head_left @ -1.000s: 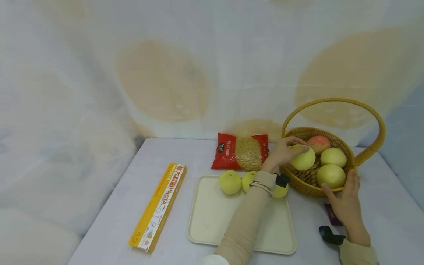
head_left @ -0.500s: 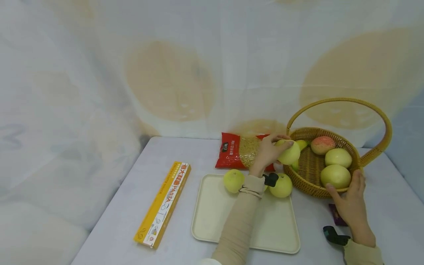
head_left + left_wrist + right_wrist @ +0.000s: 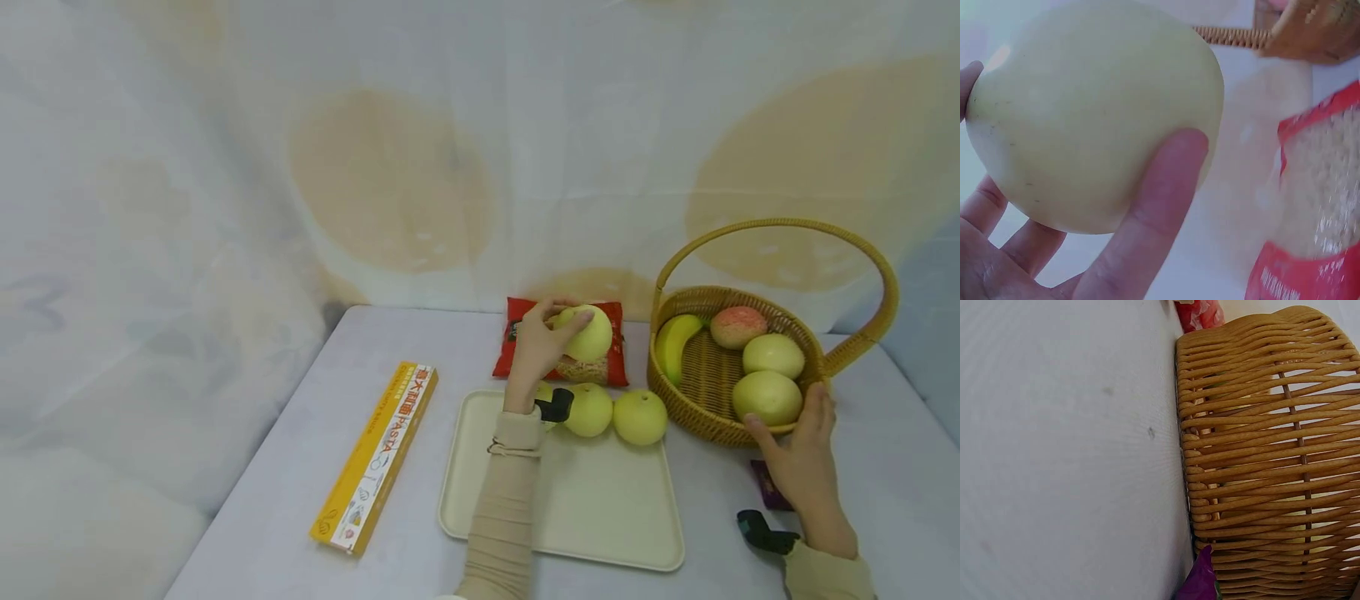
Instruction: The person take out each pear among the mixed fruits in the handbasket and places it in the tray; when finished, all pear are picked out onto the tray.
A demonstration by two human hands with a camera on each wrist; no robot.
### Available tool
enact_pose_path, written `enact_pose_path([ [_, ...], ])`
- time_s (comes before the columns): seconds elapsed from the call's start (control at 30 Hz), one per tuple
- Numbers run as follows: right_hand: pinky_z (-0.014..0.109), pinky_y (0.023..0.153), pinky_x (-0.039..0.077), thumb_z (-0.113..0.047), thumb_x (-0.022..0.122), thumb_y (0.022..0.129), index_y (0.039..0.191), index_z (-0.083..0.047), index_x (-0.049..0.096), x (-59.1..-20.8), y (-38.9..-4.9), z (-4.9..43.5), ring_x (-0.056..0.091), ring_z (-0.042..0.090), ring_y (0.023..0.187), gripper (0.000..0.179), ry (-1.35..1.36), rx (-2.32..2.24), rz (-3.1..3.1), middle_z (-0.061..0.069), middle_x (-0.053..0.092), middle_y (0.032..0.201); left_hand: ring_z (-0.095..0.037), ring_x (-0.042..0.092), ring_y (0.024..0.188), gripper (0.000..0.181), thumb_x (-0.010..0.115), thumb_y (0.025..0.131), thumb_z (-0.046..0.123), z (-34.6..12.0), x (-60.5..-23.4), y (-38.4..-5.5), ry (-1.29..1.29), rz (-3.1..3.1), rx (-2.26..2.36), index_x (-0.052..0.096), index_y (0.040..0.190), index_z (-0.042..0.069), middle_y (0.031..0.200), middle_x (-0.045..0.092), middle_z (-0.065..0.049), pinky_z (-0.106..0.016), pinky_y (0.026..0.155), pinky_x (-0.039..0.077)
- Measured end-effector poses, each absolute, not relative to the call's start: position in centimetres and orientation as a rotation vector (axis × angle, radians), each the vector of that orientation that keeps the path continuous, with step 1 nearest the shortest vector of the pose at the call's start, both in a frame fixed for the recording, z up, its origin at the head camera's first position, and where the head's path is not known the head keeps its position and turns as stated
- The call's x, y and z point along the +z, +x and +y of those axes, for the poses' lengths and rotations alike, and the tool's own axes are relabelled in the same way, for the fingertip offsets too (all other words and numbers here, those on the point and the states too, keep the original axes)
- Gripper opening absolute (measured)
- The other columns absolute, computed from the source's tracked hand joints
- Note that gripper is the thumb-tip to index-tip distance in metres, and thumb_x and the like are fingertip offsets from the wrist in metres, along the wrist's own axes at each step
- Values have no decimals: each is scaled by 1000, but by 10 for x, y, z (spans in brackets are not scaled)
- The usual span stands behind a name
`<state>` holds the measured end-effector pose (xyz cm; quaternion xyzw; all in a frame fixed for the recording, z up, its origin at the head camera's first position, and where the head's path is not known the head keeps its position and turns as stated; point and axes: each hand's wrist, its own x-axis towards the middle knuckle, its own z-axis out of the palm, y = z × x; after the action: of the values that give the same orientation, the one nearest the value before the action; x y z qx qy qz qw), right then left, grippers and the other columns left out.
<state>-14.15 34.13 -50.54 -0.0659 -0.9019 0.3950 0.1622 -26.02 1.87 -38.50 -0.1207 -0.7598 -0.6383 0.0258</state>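
Observation:
My left hand grips a smooth, pale green round fruit, above the red noodle bag behind the tray. In the left wrist view, thumb and fingers spread around the fruit. My right hand rests against the near right side of the wicker basket, its fingers fairly straight and its thumb at the rim. Inside the basket are a banana, a pinkish-red fruit and two pale green fruits. In the right wrist view, the woven basket wall fills the right side.
A cream tray bears several yellow-green round fruits along its far edge. The red noodle bag lies behind it. A yellow pasta box lies to the left. A purple packet sits before the basket, whose tall handle arches over it.
My left hand has carried the pale green fruit out of the basket and leftward to over the noodle bag, uncovering the banana. The right hand has stayed at the basket.

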Motion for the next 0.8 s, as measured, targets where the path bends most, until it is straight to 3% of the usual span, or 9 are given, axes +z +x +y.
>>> enact_pose_path([
  [0.23, 70, 110, -1, -37, 47, 100, 149, -1, -23, -503, -141, 340, -22, 48, 143, 93, -186, 1144, -2566, 27, -23, 156, -28, 67, 96, 39, 71, 88, 38, -18, -388, -259, -315, -2385, -1778, 62, 117, 14, 124, 64, -11, -39, 63, 59],
  [0.3, 70, 110, -1, -37, 47, 100, 149, -1, -23, -503, -141, 339, -22, 48, 143, 93, -184, 1147, -2565, 28, -24, 156, -30, 67, 96, 38, 71, 88, 38, -28, -390, -258, -295, -2375, -1795, 62, 116, 15, 124, 64, -12, -42, 59, 59],
  [0.47, 71, 110, -1, -39, 47, 100, 149, 0, -23, -502, -141, 338, -22, 48, 142, 94, -187, 1144, -2574, 28, -24, 156, -32, 64, 100, 39, 71, 88, 39, -56, -396, -251, -185, -2364, -1791, 63, 116, 15, 129, 62, -12, -35, 58, 58],
  [0.8, 70, 110, -2, -38, 47, 100, 149, 0, -23, -501, -142, 340, -22, 48, 143, 93, -191, 1131, -2578, 28, -24, 156, -32, 67, 92, 39, 73, 86, 37, -97, -425, -236, 146, -2362, -1801, 65, 115, 12, 125, 63, -12, -37, 50, 56],
])
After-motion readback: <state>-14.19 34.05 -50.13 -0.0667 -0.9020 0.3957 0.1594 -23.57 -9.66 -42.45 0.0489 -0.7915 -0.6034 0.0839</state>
